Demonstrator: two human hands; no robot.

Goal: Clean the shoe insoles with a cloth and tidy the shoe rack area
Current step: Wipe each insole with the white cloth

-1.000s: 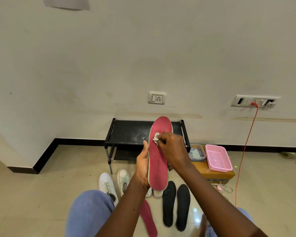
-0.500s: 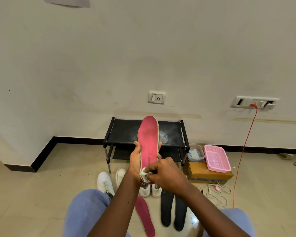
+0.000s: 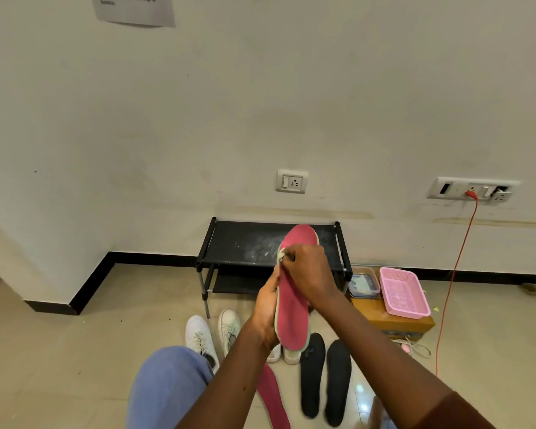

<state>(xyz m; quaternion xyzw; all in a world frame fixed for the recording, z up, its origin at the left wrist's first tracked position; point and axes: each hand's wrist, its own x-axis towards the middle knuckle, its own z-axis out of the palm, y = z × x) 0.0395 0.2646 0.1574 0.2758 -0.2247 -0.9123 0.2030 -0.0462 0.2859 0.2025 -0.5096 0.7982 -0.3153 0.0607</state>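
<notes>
Centrally, a pink insole (image 3: 293, 311) with a pale rim is held upright in the air, toe end up, in front of a low black shoe rack (image 3: 245, 243) that stands against the wall. The left hand (image 3: 268, 308) grips the insole's left edge near the middle and heel, its fingers curled round behind it. The right hand (image 3: 307, 270) is above it, fingers curled, pinching a small white cloth (image 3: 281, 254) against the insole's upper left edge.

Below the hands, on the tiled floor, lie a second pink insole (image 3: 273, 397) and, just to its right, two black insoles (image 3: 312, 376) side by side. Two white sneakers (image 3: 200, 335) sit to the left, near the person's blue-clad knee (image 3: 167, 385).

To the right of the rack, a brown box (image 3: 390, 320) carries a pink basket (image 3: 403, 292) and a clear lidded container (image 3: 364, 281). A red cable (image 3: 452, 280) runs from a wall socket strip (image 3: 472, 188) down to the floor.
</notes>
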